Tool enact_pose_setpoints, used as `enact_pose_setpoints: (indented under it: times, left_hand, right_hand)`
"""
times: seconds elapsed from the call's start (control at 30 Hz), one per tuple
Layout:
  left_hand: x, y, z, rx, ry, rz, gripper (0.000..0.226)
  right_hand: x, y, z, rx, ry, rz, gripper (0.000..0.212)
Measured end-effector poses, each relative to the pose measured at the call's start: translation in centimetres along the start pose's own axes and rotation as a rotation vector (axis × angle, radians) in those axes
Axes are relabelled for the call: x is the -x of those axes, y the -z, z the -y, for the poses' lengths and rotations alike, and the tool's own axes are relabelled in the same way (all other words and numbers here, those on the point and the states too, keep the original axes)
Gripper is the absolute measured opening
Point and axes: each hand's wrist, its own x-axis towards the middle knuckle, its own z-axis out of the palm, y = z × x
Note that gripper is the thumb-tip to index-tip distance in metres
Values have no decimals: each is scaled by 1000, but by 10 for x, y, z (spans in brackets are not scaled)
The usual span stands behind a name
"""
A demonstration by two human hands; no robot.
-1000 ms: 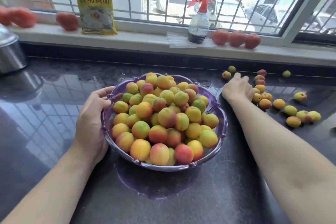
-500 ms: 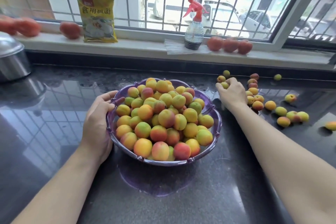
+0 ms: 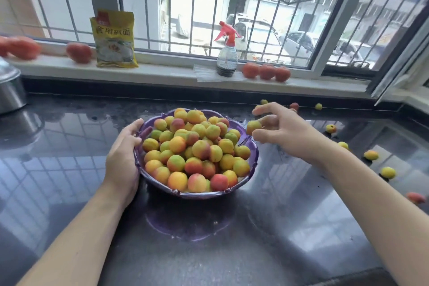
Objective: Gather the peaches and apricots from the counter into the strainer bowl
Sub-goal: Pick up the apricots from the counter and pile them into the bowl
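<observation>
Purple strainer bowl [image 3: 251, 153], steadied by the left hand [image 3: 123, 158]; the right hand [image 3: 282, 131] pinches a soft apricot [image 3: 253, 127] (bruises easily).

Bright window [image 3: 232, 7] daylight glares on glossy counter [image 3: 69, 169].

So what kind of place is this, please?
Most likely a home kitchen: a dark polished counter under a barred window, a steel pot at the left, and a bag of food powder on the sill.

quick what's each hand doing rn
Left hand: holds the purple strainer bowl by its rim.
Right hand: grips a small apricot beside the bowl.
</observation>
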Motion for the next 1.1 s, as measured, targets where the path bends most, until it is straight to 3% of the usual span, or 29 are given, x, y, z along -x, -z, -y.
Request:
enact_pose_setpoints:
  times: [0.13,0.43,0.53,0.73,0.93,1.1]
  left_hand:
    - [3,2,-3,-13,7,9,43]
    - [-1,5,-1,-36,-12,40,41]
    - [2,6,-3,-54,-5,56,51]
    - [27,1,-11,-179,-80,-8,60]
    - [67,1,-11,-205,-51,1,67]
    - [94,12,-16,-170,-14,49,67]
  right_hand:
    - [11,-10,9,326,57,107,25]
    - [26,-16,18,183,84,77,29]
    - [23,-21,29,105,107,8,31]
    - [12,-42,62,179,187,-29,22]
    - [-8,-98,117,507,439,84,30]
    - [-9,-123,117,757,517,240,27]
